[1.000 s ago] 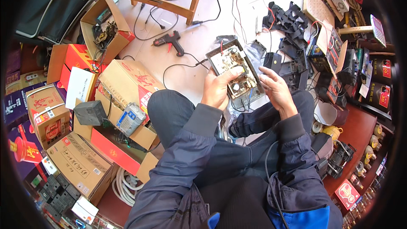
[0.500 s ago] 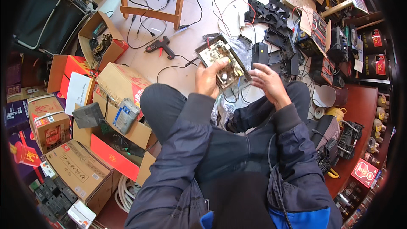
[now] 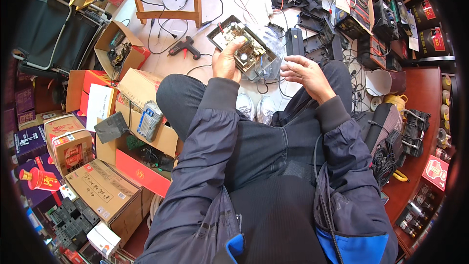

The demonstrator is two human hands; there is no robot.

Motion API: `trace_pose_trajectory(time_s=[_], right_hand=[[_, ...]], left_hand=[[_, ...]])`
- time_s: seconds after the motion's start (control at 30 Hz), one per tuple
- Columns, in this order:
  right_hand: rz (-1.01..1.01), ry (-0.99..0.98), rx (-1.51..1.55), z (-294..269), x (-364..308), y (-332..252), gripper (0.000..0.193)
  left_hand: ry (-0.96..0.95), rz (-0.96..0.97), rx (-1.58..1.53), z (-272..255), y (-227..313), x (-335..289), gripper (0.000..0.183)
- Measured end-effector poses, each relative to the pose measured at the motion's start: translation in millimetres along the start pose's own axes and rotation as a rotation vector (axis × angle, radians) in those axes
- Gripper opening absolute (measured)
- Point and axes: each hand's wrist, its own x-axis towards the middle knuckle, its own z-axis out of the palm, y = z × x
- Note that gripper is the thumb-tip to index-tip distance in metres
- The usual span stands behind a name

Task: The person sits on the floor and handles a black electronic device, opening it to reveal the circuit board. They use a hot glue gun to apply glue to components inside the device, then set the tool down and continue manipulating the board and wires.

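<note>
The left hand (image 3: pixel 225 61) is closed around the near edge of an open circuit-board unit (image 3: pixel 242 49), which is held above the knees. The right hand (image 3: pixel 305 74) is kept loosely open and empty just right of it. A black glue gun (image 3: pixel 184 48) is seen on the floor (image 3: pixel 161 63) to the left, beside cardboard boxes (image 3: pixel 141 102).

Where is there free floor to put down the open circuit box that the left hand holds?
A bare floor patch lies between the wooden stool, the glue gun and the open carton. Around the black parts and before the right hand it is crowded.
</note>
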Motion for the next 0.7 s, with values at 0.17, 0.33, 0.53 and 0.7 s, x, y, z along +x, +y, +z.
trace_pose_trajectory(time_s=[0.17, 0.33, 0.53, 0.7], right_hand=[[0.082, -0.041, -0.081, 10, 11, 15, 0.034], [0.100, -0.140, -0.105, 24, 23, 19, 0.029], [0.016, -0.432, -0.425, 47, 25, 24, 0.044], [0.023, -0.477, -0.414, 52, 23, 35, 0.046]], left_hand=[[0.064, 0.034, 0.051, -5, 10, -11, 0.030], [0.099, 0.092, 0.076, -18, 15, -19, 0.033], [0.108, 0.147, 0.042, -37, 19, -15, 0.031], [0.170, 0.175, 0.031, -44, 18, -12, 0.040]])
